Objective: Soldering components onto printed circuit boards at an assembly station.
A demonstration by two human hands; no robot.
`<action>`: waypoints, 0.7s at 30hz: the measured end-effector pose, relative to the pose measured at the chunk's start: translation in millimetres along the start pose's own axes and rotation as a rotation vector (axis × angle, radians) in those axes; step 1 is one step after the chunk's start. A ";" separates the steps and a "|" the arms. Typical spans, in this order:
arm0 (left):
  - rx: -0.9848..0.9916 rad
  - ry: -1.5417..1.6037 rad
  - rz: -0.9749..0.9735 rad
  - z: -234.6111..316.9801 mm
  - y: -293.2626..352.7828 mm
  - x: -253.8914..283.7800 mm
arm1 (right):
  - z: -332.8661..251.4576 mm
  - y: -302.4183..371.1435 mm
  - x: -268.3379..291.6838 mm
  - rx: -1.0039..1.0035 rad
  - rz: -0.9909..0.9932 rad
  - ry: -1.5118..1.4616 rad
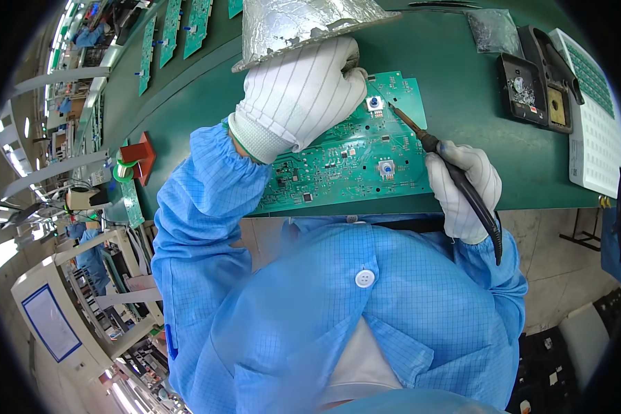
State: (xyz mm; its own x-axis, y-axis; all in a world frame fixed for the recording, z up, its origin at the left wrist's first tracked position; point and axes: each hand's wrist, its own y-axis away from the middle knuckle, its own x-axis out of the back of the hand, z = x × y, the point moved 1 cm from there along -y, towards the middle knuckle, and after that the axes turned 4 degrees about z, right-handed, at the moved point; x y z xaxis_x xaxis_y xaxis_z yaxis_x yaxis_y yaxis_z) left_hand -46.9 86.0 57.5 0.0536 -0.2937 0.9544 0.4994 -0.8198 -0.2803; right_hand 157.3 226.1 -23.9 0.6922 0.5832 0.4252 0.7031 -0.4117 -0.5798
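A green circuit board (345, 176) lies on the green work surface in front of me. Two white square parts with blue centres sit on it, an upper one (375, 103) and a lower one (386, 169). Gloved in white, my right hand (452, 205) grips a soldering iron (473, 196) by its black handle. The iron's tip points at the board just right of the upper part. My left hand (300, 93), also gloved, is closed over the board's upper left; a thin strand, apparently solder wire, runs from its fingertips toward the iron's tip.
A foil-covered cone (303, 27) hangs right above my left hand. To the right are a soldering iron stand (557, 90), a black tray (521, 90), a clear bag (493, 31) and a white panel (590, 159). A red holder with a green spool (123, 171) stands left; several boards (197, 27) lie beyond.
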 end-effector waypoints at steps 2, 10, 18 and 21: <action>-0.014 -0.004 -0.007 -0.6 -0.3 -1.2 | 0.4 -1.8 -1.3 0.004 -0.013 0.001; 0.022 -0.016 -0.073 1.8 -2.9 -3.4 | 1.1 -1.2 -3.6 -0.061 -0.057 -0.032; 0.006 -0.021 -0.065 5.1 -4.0 -2.6 | 1.1 -2.0 -3.2 -0.068 -0.054 -0.076; -0.002 -0.025 -0.078 5.1 -4.6 -1.7 | 1.9 -4.8 -4.0 0.005 -0.039 -0.054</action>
State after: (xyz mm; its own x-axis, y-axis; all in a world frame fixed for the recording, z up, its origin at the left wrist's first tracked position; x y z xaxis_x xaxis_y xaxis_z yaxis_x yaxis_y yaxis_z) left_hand -44.9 92.8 57.7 0.0362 -0.2166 0.9756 0.5008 -0.8409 -0.2053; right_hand 150.9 227.1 -24.1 0.6545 0.6355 0.4096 0.7284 -0.3847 -0.5670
